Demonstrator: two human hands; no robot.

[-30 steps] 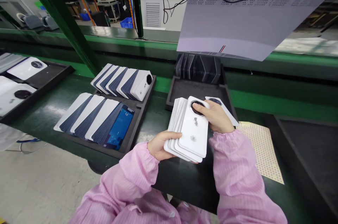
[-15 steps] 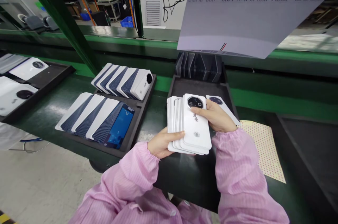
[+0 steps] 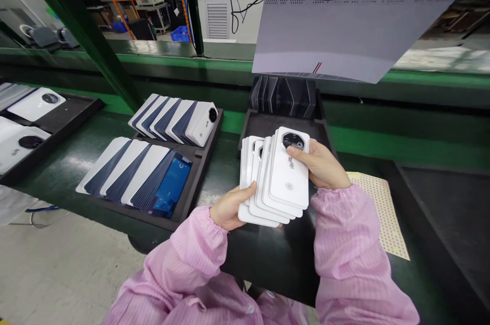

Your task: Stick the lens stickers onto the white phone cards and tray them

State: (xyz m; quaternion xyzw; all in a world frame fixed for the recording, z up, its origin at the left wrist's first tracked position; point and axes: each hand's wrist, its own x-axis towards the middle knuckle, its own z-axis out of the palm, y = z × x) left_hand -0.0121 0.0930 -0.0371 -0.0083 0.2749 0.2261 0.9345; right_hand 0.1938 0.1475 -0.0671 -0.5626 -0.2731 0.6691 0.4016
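Now my left hand (image 3: 229, 207) clamps the fanned stack of white phone backs (image 3: 255, 197) at centre frame, just in front of the black tray (image 3: 264, 126), while my right hand (image 3: 321, 164) pinches the top back (image 3: 290, 177); I judge I'm mid-sort, and the next move needs a clean slide-off.

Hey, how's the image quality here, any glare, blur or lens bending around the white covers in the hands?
Head view: the fanned white covers look sharp and evenly lit, without blown highlights. Head view: a soft sheen lies on the green bench at left. Head view: wide-angle bending leans the green post and stretches the pink sleeves at the bottom edge.
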